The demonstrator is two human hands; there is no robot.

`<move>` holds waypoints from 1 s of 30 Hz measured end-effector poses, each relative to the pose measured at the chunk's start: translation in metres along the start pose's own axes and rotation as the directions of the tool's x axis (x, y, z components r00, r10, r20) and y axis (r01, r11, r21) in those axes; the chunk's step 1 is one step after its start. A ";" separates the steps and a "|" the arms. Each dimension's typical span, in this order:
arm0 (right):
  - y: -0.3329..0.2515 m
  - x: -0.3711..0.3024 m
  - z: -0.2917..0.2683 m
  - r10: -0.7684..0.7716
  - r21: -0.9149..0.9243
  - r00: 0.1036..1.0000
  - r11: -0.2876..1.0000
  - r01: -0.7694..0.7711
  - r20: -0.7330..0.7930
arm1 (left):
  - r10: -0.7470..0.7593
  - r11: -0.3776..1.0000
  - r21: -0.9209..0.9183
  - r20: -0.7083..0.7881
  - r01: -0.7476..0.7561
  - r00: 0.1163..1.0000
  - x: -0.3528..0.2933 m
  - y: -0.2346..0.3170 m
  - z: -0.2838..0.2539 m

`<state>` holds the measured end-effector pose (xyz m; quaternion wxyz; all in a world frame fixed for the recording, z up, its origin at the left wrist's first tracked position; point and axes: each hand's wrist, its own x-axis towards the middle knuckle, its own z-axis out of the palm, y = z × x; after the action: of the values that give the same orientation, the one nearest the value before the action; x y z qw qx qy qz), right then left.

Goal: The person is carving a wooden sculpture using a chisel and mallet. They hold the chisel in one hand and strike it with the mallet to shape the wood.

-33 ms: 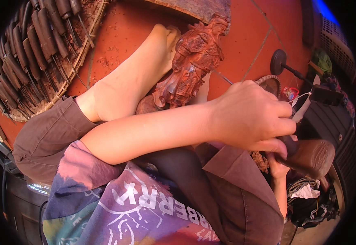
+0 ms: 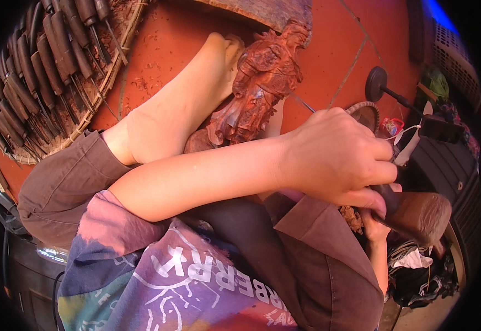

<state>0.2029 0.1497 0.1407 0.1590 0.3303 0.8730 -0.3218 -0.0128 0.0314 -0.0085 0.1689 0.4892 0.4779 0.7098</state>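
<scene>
A reddish-brown carved wooden figure (image 2: 265, 83) lies beside my bare foot (image 2: 169, 105). Reaching across from the left, my left hand (image 2: 342, 157) has its fingers wrapped round what appears to be a chisel. A thin metal shaft (image 2: 305, 104) shows between that hand and the figure; most of the handle is hidden. My right hand (image 2: 377, 226) is mostly covered, under and beside the left. It seems closed on a wooden mallet (image 2: 422, 218), whose thick brown block sticks out to the right. Light-brown carved-looking material (image 2: 352, 218) shows between the two hands.
A round woven tray (image 2: 80, 129) full of wooden-handled carving tools (image 2: 47, 60) stands at the far left. A wooden slab (image 2: 268, 11) lies beyond the figure. On the right are a black stand (image 2: 377, 83), a phone (image 2: 442, 130), a perforated basket (image 2: 455, 60) and tangled cords (image 2: 409, 251).
The mallet block has shifted slightly downward. My left hand has moved a touch to the left. The carved figure and my foot stay nearly the same.
</scene>
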 end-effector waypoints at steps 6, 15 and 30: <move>-0.012 0.007 0.006 0.039 0.196 0.999 0.980 -0.033 -0.027 | 0.005 0.999 -0.042 0.125 0.001 0.992 -0.002 -0.004 -0.008; 0.004 0.008 0.012 0.060 0.164 0.997 0.985 -0.052 -0.043 | 0.064 0.997 -0.040 0.032 -0.063 0.997 -0.003 -0.014 -0.006; 0.002 0.004 0.016 0.049 0.081 0.999 0.996 -0.049 -0.002 | -0.051 0.998 -0.025 -0.082 0.049 0.995 0.006 -0.012 -0.002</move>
<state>0.2024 0.1427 0.1258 0.1514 0.3586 0.8512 -0.3521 -0.0199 0.0397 -0.0155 0.1725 0.4452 0.4883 0.7305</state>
